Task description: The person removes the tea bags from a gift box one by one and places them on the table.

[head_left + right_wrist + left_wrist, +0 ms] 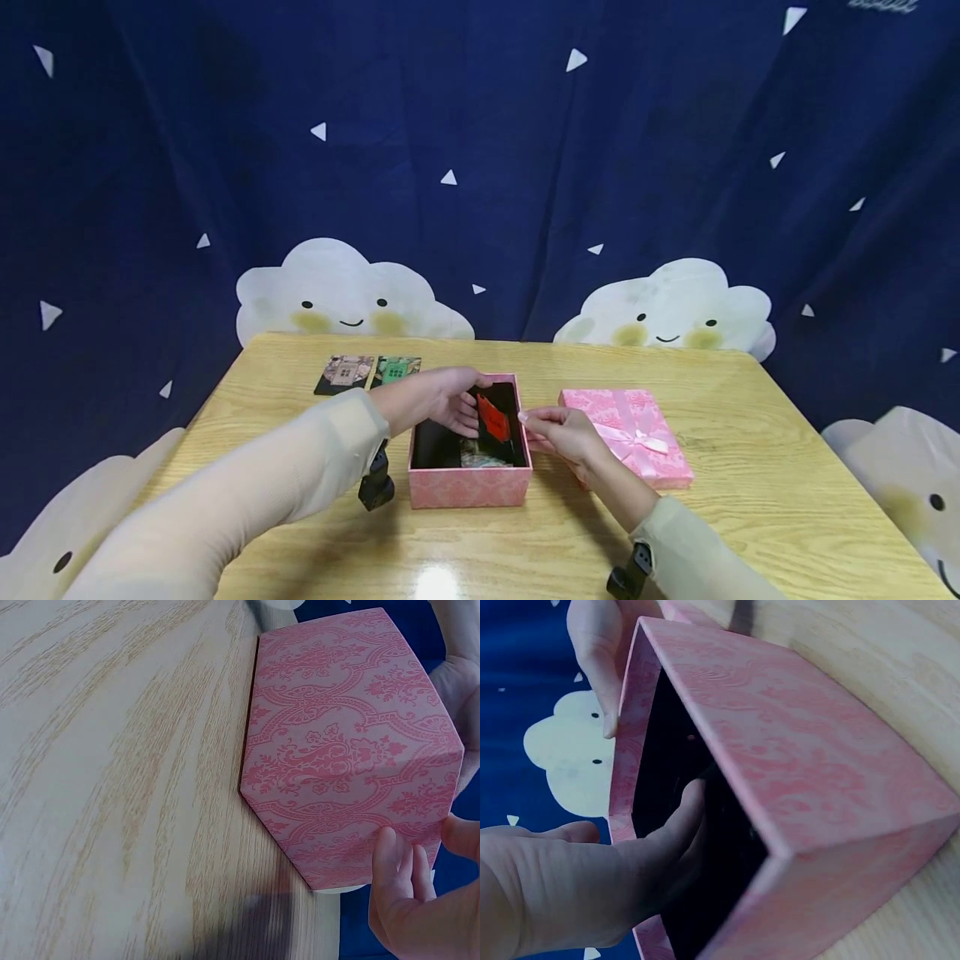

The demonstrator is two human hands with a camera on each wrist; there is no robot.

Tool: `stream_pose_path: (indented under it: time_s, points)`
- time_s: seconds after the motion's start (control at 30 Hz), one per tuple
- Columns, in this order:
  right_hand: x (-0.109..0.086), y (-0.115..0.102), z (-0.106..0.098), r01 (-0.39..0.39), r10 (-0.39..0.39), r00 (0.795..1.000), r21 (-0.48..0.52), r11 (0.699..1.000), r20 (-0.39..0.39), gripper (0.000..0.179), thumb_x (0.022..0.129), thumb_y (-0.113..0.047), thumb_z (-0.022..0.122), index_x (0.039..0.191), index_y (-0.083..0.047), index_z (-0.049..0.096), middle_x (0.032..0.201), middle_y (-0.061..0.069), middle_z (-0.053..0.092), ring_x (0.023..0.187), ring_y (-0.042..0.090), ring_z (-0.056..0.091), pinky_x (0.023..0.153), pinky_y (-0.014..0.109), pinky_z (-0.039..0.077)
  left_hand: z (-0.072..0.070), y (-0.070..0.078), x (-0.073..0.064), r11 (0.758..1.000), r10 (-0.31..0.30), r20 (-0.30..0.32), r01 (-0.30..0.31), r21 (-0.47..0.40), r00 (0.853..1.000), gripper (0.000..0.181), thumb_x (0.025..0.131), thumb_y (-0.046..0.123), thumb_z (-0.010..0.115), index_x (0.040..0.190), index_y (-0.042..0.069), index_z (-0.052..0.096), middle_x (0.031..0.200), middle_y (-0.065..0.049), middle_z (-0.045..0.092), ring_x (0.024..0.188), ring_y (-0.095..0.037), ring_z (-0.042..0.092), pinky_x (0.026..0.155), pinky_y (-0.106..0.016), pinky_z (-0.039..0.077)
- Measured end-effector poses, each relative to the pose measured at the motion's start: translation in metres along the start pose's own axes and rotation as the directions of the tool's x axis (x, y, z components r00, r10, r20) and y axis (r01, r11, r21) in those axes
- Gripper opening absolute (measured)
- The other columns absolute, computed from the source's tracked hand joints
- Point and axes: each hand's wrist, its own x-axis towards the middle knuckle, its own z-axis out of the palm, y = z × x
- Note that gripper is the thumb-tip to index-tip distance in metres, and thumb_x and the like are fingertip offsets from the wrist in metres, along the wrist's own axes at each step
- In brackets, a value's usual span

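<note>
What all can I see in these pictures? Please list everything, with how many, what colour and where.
Box: one, pink outside, black inside, mid-table
Red item: one, red, inside the box
Patterned piece: one visible, mixed colours, inside the box, partly hidden
Lid: one, pink, right of the box
Bow: one, pink, on the lid
Cards: two, one brownish-pink, one green, both dark-edged, table's far left
Table: one, light wood, under everything
Backdrop: one, navy with white triangles and clouds, behind the table
Wrist cameras: two, black, one per wrist
Sleeves: two, cream, on the arms
Left hand: one, bare, reaching into the box
Right hand: one, bare, holding the box's right wall
</note>
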Motion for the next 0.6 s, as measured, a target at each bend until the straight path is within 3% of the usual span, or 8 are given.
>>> stream_pose_path:
  time_s: [0.33, 0.5, 0.6]
  points:
    - [-0.001, -0.001, 0.001, -0.008, 0.008, 1.0, 0.005, 1.0, -0.014, 0.036, 0.092, -0.009, 0.063, 0.117, 0.015, 0.057, 0.085, 0.002, 0.068, 0.074, 0.01, 0.068, 0.079, 0.03, 0.06, 0.007, 0.011, 0.007, 0.998, -0.031, 0.066, 0.028, 0.054, 0.997, 0.045, 0.101, 0.017, 0.039, 0.137, -0.011, 0.04, 0.14, -0.031, 0.046, 0.131, -0.038, 0.048, 0.107, -0.047, 0.045]
    - [0.0, -0.001, 0.001, -0.012, 0.012, 1.0, 0.012, 1.0, -0.008, 0.035, 0.091, -0.009, 0.063, 0.116, 0.014, 0.057, 0.081, -0.001, 0.066, 0.071, 0.008, 0.066, 0.076, 0.027, 0.06, 0.011, 0.012, -0.001, 0.994, -0.02, 0.063, 0.013, 0.108, 0.998, 0.043, 0.102, 0.012, 0.035, 0.139, -0.009, 0.039, 0.143, -0.029, 0.043, 0.135, -0.037, 0.044, 0.111, -0.049, 0.04]
    - [0.0, -0.001, 0.001, -0.014, 0.014, 1.0, 0.012, 1.0, -0.015, 0.033, 0.091, -0.009, 0.063, 0.115, 0.014, 0.058, 0.081, -0.001, 0.067, 0.071, 0.009, 0.067, 0.076, 0.028, 0.06, 0.015, 0.009, 0.007, 0.988, -0.007, 0.039, 0.001, 0.153, 0.999, 0.04, 0.101, 0.009, 0.039, 0.136, -0.009, 0.041, 0.141, -0.029, 0.045, 0.133, -0.037, 0.044, 0.108, -0.05, 0.042]
